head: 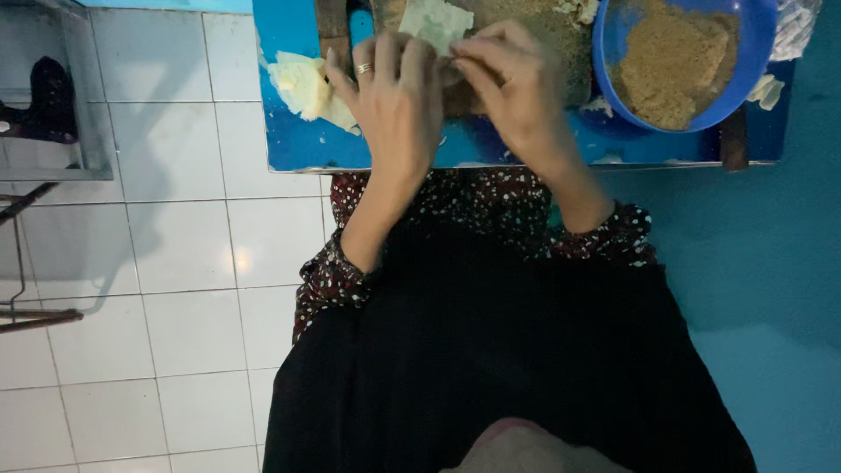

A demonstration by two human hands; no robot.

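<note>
1. Both hands, left (394, 96) and right (512, 83), grip a pale wrapper sheet (435, 22), fingers pinched shut, over the blue tabletop (307, 144).
2. Judged step: folding; next needs even, gentle pressure.

A thin, pale yellowish-green leaf (435, 24) is held flat between the fingertips of both hands, above a dark board at the far edge of the blue table. Its upper part is spread out and slightly creased; its lower edge is hidden by the fingers.
</note>
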